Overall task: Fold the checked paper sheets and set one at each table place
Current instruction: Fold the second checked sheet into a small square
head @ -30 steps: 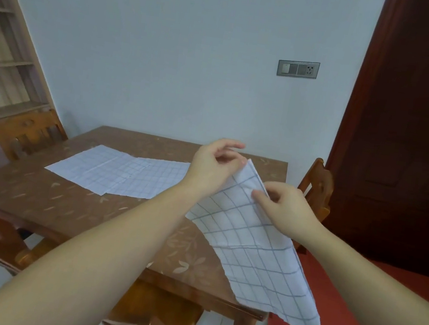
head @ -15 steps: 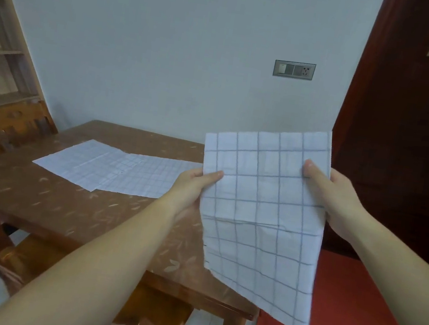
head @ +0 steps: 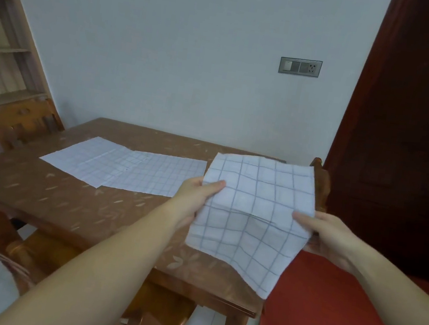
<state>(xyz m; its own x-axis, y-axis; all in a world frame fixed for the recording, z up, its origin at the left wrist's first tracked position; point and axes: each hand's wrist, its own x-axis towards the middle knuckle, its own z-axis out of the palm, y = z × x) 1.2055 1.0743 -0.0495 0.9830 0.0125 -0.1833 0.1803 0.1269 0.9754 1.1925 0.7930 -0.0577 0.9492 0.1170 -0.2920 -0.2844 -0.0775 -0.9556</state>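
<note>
Near half of table [head: 45,202] bare, open to reach. Two flat paper sheets [head: 129,168] cover far middle. Chair back [head: 320,182] stands at right edge; another chair [head: 20,121] at left far corner.

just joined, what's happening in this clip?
A person is holding one checked paper sheet up in the air with both hands: the left hand pinches its left edge, the right hand its right edge. It hangs over the near right corner of the wooden table, bent across the middle. Two more checked sheets lie flat and overlapping further back on the table, not yet folded.
</note>
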